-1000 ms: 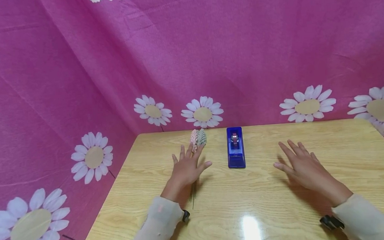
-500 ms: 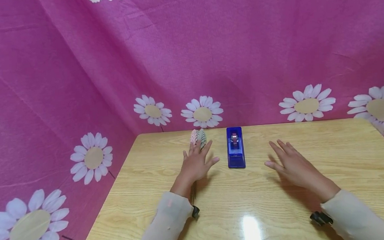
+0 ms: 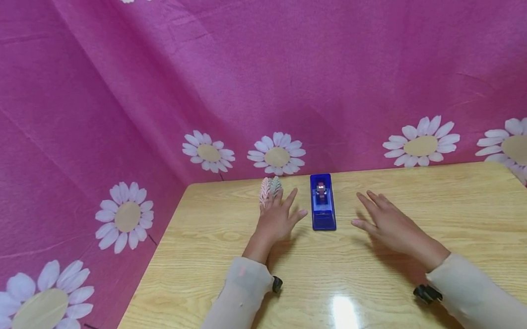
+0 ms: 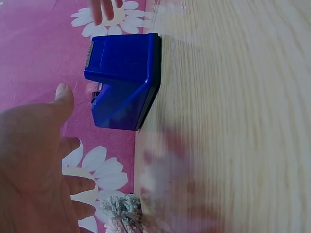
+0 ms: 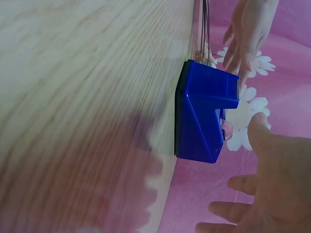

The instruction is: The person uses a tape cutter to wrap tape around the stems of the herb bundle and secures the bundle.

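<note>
Over the last second I have brought both hands inward toward the blue tape dispenser [image 3: 323,203], at 12 o'clock on the worktop [image 3: 449,209]. Left hand [image 3: 277,221] and right hand [image 3: 389,222] flank it, fingers spread apart, holding nothing; contact not yet made.

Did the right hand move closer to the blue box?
Yes. The right hand slid left toward the blue box, which stayed put on the table.

light wood-grain table [image 3: 426,191], glossy, bright glare spot nr front edge. magenta cloth backdrop [image 3: 285,59] w/ white daisies behind & at left.
</note>
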`<move>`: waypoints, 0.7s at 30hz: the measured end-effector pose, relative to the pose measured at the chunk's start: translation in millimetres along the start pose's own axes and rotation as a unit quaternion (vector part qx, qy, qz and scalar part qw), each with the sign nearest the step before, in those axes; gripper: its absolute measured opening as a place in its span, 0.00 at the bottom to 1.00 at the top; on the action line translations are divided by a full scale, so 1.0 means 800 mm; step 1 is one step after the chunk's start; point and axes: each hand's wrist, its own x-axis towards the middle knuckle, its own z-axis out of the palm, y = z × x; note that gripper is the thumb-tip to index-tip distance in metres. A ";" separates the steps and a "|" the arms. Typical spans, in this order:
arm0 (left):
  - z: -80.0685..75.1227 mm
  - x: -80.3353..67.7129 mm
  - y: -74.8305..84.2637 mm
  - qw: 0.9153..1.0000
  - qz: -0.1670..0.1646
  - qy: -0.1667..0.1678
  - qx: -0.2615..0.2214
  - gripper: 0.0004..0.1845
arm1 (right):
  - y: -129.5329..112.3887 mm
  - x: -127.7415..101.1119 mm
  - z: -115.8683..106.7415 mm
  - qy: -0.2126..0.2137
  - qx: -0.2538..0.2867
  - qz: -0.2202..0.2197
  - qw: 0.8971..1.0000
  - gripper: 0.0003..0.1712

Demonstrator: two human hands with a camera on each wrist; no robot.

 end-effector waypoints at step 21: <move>0.010 0.030 0.025 0.999 0.010 -0.020 -0.049 0.36 | -0.035 0.039 0.008 0.015 0.051 -0.027 0.998 0.41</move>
